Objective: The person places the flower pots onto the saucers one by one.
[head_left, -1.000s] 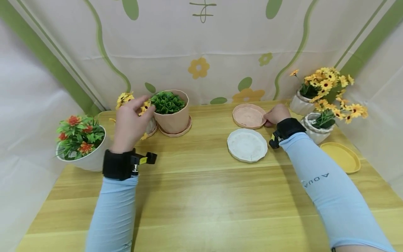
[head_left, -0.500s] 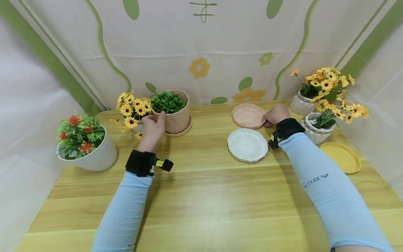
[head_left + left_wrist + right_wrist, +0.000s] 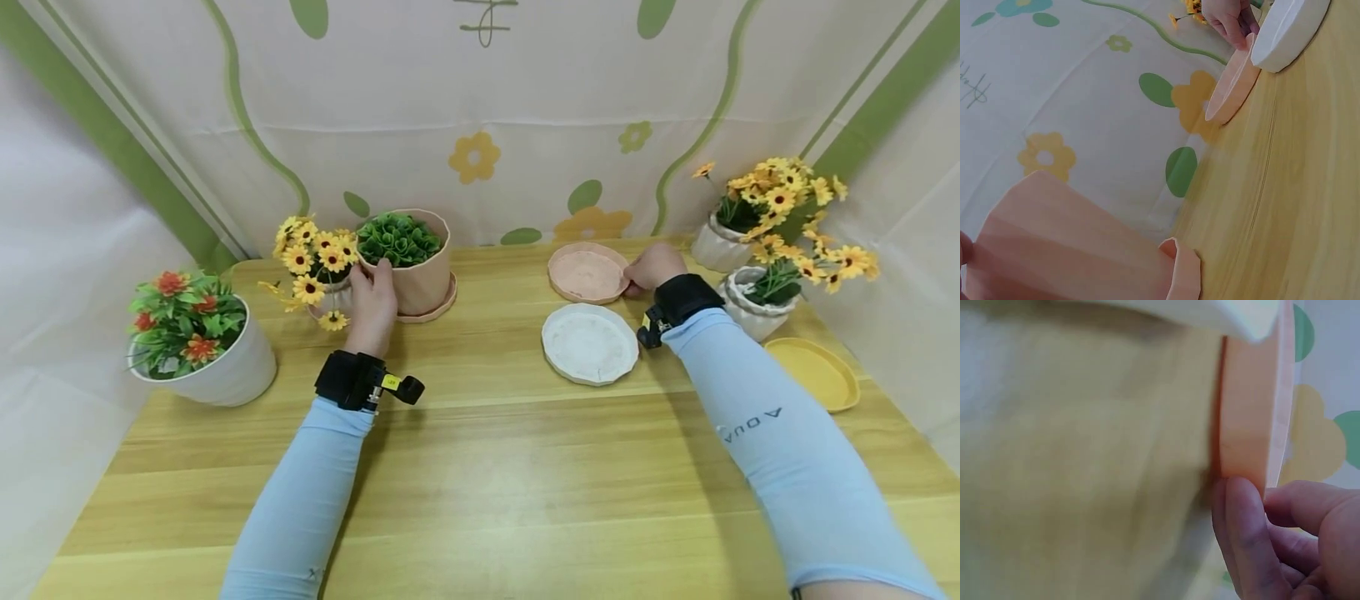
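Observation:
My left hand (image 3: 372,304) grips the near left side of a peach-pink flower pot (image 3: 420,283) filled with green leaves (image 3: 399,240). That pot stands on a matching saucer (image 3: 444,305) at the back left. In the left wrist view the pot (image 3: 1066,250) fills the lower left, and most of the hand is out of frame. At the back right, my right hand (image 3: 656,271) pinches the right rim of a pink saucer (image 3: 590,273). The right wrist view shows its thumb and fingers on either side of the saucer's wall (image 3: 1247,419).
A white saucer (image 3: 590,343) lies in front of the pink one. Two pots of yellow flowers (image 3: 780,200) and a yellow saucer (image 3: 813,375) are on the right. More yellow flowers (image 3: 309,258) sit left of the pink pot. A white pot (image 3: 247,367) with red flowers stands far left.
My left hand has come down and right from over the yellow flowers to the pink pot's side and taken hold there. The right hand keeps its pinch on the saucer, almost still.

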{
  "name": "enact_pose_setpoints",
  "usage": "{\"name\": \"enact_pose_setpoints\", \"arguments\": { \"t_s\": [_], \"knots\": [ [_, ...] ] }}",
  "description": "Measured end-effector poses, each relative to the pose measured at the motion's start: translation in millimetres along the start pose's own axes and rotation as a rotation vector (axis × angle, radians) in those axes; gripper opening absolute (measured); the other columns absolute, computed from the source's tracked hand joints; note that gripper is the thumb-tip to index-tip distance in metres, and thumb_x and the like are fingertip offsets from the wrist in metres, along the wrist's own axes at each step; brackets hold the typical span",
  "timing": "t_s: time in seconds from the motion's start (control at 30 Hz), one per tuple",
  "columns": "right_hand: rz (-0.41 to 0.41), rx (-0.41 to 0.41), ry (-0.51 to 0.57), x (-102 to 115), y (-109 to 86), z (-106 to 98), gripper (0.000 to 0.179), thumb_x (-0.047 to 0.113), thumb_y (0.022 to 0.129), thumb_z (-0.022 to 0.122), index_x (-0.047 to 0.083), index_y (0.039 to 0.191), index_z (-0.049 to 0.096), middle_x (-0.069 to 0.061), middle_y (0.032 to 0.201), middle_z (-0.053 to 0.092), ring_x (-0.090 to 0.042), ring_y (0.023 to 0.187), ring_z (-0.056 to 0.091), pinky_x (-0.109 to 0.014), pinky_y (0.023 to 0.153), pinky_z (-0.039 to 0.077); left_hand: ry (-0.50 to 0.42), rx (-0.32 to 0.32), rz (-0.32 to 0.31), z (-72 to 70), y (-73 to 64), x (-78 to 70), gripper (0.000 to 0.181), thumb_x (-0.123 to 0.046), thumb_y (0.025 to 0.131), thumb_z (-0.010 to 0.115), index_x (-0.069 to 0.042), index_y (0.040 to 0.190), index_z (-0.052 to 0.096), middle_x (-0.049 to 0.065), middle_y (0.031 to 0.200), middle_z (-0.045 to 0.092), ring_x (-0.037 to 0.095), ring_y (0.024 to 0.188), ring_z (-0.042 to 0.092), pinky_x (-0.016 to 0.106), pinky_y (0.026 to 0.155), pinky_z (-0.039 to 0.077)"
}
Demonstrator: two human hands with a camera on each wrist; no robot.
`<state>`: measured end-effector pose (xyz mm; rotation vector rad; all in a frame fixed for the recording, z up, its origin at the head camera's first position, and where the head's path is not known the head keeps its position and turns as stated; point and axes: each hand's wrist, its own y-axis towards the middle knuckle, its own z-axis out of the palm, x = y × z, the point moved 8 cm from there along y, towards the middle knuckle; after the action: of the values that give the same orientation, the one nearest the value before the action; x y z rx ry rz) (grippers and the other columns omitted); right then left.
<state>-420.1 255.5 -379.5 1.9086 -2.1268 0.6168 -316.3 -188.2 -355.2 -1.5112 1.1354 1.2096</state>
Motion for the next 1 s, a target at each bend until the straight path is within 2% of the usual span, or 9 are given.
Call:
{"name": "enact_pose_setpoints", "arguments": {
  "t_s": [0.1, 0.27, 0.43, 0.53, 0.67, 0.77, 0.87, 0.97, 1.0],
  "knots": [
    [-0.021, 0.008, 0.011, 10.5, -0.2, -6.2, 0.028, 0.013, 0.092, 0.056, -0.008, 0.095, 0.075, -0.008, 0.063, 0.069, -0.024, 0.070, 0.066, -0.026, 0.059, 0.042, -0.009, -0.012, 0.006, -0.8, 0.0, -1.5, 0.076, -0.048, 0.105, 0.032, -0.016, 0.157, -0.013, 0.005, 0.165, -0.009, 0.011, 0.149, 0.001, 0.031, 0.119, 0.012],
    [-0.040, 0.058, 0.105, 36.1, -4.1, -11.2, 0.030, 0.010, 0.093, 0.054, -0.012, 0.101, 0.073, -0.009, 0.064, 0.070, -0.025, 0.069, 0.071, -0.024, 0.054, 0.047, 0.001, -0.005, -0.002, -2.2, 0.3, -0.1, 0.076, -0.049, 0.105, 0.032, -0.018, 0.157, -0.014, 0.004, 0.165, -0.010, 0.011, 0.148, 0.000, 0.032, 0.120, 0.011],
    [-0.074, 0.083, 0.099, 64.5, -5.7, -3.6, 0.030, 0.009, 0.092, 0.054, -0.011, 0.101, 0.073, -0.007, 0.063, 0.070, -0.027, 0.073, 0.072, -0.020, 0.049, 0.042, 0.002, -0.007, -0.013, -3.1, 1.3, 2.5, 0.077, -0.049, 0.105, 0.033, -0.017, 0.158, -0.013, 0.004, 0.165, -0.009, 0.012, 0.148, 0.000, 0.031, 0.120, 0.011],
    [-0.106, 0.085, 0.101, 81.0, -7.8, 5.6, 0.027, 0.006, 0.090, 0.055, -0.012, 0.102, 0.072, -0.008, 0.063, 0.070, -0.023, 0.066, 0.072, -0.018, 0.047, 0.042, 0.004, -0.006, -0.012, -2.9, 1.8, 3.4, 0.077, -0.049, 0.105, 0.033, -0.016, 0.158, -0.013, 0.004, 0.165, -0.009, 0.012, 0.148, 0.001, 0.031, 0.119, 0.011],
    [-0.145, 0.094, 0.046, 103.1, -10.4, 21.6, 0.023, 0.004, 0.090, 0.056, -0.009, 0.096, 0.075, -0.007, 0.061, 0.069, -0.019, 0.060, 0.070, -0.018, 0.048, 0.043, -0.004, -0.001, -0.008, -3.5, 2.3, 4.4, 0.077, -0.049, 0.105, 0.033, -0.016, 0.158, -0.013, 0.004, 0.165, -0.008, 0.012, 0.148, 0.002, 0.032, 0.119, 0.012],
    [-0.171, 0.090, -0.059, 116.7, -11.0, 31.9, 0.025, 0.006, 0.089, 0.057, -0.002, 0.080, 0.078, -0.004, 0.057, 0.067, -0.016, 0.056, 0.066, -0.019, 0.058, 0.041, -0.012, 0.003, -0.009, -3.1, 3.0, 5.1, 0.077, -0.050, 0.105, 0.033, -0.017, 0.158, -0.013, 0.003, 0.165, -0.008, 0.011, 0.148, 0.002, 0.032, 0.119, 0.012],
    [-0.185, 0.087, -0.117, 128.1, -11.6, 39.6, 0.028, 0.005, 0.087, 0.056, 0.002, 0.068, 0.076, -0.002, 0.056, 0.067, -0.010, 0.050, 0.060, -0.020, 0.062, 0.040, -0.011, 0.004, -0.005, -3.0, 3.3, 5.0, 0.078, -0.050, 0.105, 0.034, -0.017, 0.158, -0.013, 0.003, 0.165, -0.008, 0.011, 0.148, 0.002, 0.031, 0.119, 0.012],
    [-0.187, 0.099, -0.133, 136.9, -12.1, 45.2, 0.029, 0.004, 0.086, 0.056, 0.003, 0.063, 0.073, -0.003, 0.056, 0.067, -0.009, 0.048, 0.059, -0.019, 0.058, 0.040, -0.005, 0.005, 0.000, -3.1, 3.3, 4.5, 0.078, -0.051, 0.104, 0.034, -0.018, 0.158, -0.013, 0.003, 0.165, -0.008, 0.012, 0.149, 0.001, 0.032, 0.120, 0.012],
    [-0.185, 0.103, -0.124, 139.3, -12.1, 46.6, 0.028, 0.003, 0.086, 0.056, 0.003, 0.063, 0.073, -0.003, 0.056, 0.067, -0.009, 0.047, 0.060, -0.019, 0.052, 0.042, -0.005, 0.007, 0.001, -3.1, 3.2, 4.4, 0.078, -0.051, 0.104, 0.034, -0.018, 0.158, -0.013, 0.003, 0.165, -0.008, 0.012, 0.149, 0.001, 0.032, 0.120, 0.012]
  ]
}}
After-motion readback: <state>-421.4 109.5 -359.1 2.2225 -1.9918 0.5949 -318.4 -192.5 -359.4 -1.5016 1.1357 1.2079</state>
